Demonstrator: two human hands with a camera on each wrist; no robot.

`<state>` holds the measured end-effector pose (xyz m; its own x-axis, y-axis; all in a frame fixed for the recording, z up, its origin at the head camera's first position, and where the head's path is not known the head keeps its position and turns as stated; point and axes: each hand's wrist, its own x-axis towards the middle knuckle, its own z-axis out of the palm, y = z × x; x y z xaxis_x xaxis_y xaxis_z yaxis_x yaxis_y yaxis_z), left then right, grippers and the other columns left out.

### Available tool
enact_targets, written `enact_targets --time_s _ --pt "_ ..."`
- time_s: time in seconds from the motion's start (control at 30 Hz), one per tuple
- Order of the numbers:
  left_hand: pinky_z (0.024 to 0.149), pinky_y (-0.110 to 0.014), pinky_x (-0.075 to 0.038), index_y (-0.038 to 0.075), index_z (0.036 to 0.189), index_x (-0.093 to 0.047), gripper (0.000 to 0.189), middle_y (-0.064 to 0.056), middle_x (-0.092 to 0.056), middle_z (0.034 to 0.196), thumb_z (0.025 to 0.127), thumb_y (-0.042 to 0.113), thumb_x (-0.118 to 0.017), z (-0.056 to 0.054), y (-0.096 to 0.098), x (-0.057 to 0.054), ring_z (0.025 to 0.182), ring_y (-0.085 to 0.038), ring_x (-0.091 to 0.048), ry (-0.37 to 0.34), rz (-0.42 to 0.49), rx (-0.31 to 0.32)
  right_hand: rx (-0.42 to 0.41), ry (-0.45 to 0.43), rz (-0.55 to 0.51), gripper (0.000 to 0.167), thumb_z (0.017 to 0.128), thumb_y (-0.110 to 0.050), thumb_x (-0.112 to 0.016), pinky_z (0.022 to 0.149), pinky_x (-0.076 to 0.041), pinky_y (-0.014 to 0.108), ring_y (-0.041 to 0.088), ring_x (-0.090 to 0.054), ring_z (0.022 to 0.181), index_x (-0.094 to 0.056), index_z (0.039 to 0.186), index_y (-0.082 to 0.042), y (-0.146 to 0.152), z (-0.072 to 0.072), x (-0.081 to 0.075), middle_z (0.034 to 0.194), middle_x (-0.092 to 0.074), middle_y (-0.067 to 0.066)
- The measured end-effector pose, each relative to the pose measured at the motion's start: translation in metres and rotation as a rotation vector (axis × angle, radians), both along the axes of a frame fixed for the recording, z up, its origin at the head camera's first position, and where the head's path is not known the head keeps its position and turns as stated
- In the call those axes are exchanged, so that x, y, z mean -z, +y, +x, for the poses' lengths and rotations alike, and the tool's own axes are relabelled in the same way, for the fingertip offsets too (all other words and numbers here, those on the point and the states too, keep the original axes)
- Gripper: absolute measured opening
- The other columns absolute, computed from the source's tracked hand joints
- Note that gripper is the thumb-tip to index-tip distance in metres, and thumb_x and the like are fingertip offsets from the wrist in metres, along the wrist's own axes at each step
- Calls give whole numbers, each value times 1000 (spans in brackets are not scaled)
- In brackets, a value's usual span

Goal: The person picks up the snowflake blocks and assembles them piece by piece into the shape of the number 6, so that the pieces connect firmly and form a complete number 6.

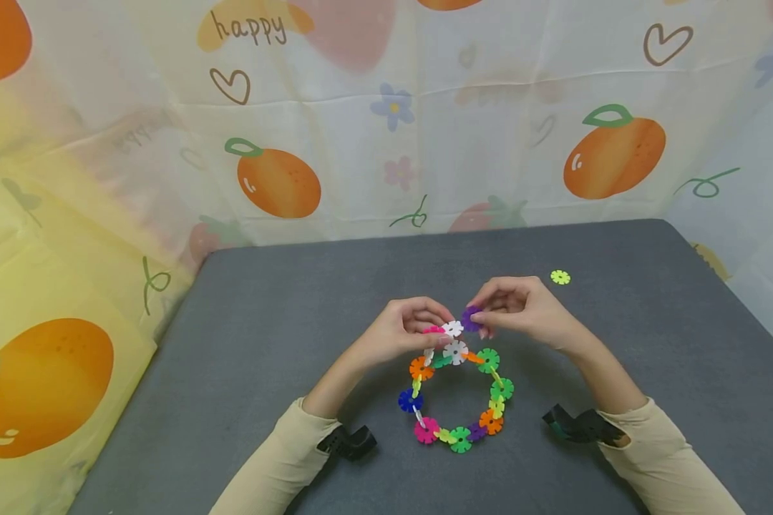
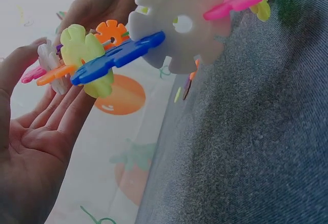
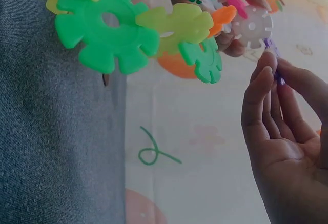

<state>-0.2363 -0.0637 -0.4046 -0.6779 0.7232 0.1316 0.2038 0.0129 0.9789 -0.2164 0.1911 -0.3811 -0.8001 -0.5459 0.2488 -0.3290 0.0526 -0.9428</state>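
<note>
My left hand (image 1: 402,329) grips the top end of a looped chain of plastic snowflake discs, its fingers and thumb at a pink disc (image 1: 433,330) and a white disc (image 1: 453,328). Between thumb and fingertips, my right hand (image 1: 528,309) pinches a purple disc (image 1: 470,319). The purple disc meets the white disc edge to edge in the right wrist view, where the right hand (image 3: 287,147) shows its palm. Below the hands hang linked green discs (image 1: 488,360), a blue disc (image 1: 410,400) and several others. In the left wrist view, a blue disc (image 2: 118,57) slots into a large white disc (image 2: 154,21).
A single yellow-green disc (image 1: 560,277) lies on the dark grey table (image 1: 283,300), beyond the right hand. Black wrist straps (image 1: 351,442) sit at both sleeves. Behind the table hangs a fruit-patterned cloth (image 1: 335,143).
</note>
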Motion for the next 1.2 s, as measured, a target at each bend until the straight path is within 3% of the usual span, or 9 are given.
enact_targets --time_s 0.3,0.43,0.53,0.6,0.7,0.8,0.9,1.03,1.2 --pt "77 -30 -61 -6 115 -62 25 -29 -67 105 92 2 -63 -2 0 3 83 -11 -72 -30 -20 -53 93 59 48 8 89 -2 -68 59 -60 36 17 -67 63 -67 97 0 -6 2 -1 82 -69 18" --pt "75 -29 -61 -5 115 -63 25 -25 -70 103 92 6 -64 -4 0 9 79 -10 -70 -69 -14 -89 138 43 74 9 90 -3 -68 61 -60 35 17 -67 64 -65 97 1 -8 3 -1 82 -68 22" --pt "74 -28 -60 -1 114 -65 26 -19 -73 102 92 11 -66 -6 2 14 78 -9 -70 -118 -33 -138 175 -23 103 12 91 -6 -67 64 -61 34 22 -67 66 -64 98 3 -11 1 3 83 -67 24" --pt "76 -29 -60 -2 116 -66 28 -16 -74 103 93 15 -66 -8 3 20 81 -10 -71 -187 -39 -164 203 -103 102 16 92 -9 -66 67 -61 35 25 -68 68 -63 101 3 -12 -2 9 85 -67 26" --pt "76 -27 -60 -3 119 -65 33 -12 -75 103 95 19 -65 -13 4 32 85 -9 -71 -319 -40 -186 246 -233 81 24 93 -15 -67 71 -61 37 26 -68 69 -63 106 5 -16 -8 26 83 -70 17" --pt "72 -24 -59 -7 122 -63 36 -5 -76 98 96 18 -63 -18 3 46 82 -8 -69 -447 -36 -191 264 -349 47 30 93 -16 -67 72 -60 34 18 -68 68 -61 111 8 -19 -13 45 78 -71 4" --pt "64 -20 -56 -8 120 -64 34 2 -75 89 96 15 -63 -20 2 54 71 -6 -66 -545 -55 -228 278 -447 16 33 93 -14 -67 68 -59 29 12 -66 66 -60 114 10 -24 -15 59 76 -71 -1" --pt "61 -19 -56 -8 119 -65 32 4 -75 84 94 13 -65 -20 3 60 67 -5 -66 -578 -70 -278 326 -513 -12 30 92 -13 -68 65 -57 24 9 -65 65 -62 111 9 -28 -17 69 76 -71 -2" --pt "68 -23 -60 -10 113 -68 31 -6 -77 91 92 13 -68 -20 7 65 76 -6 -71 -507 -84 -273 347 -466 20 27 91 -12 -69 63 -57 25 9 -63 63 -65 107 10 -30 -20 72 75 -70 -1"
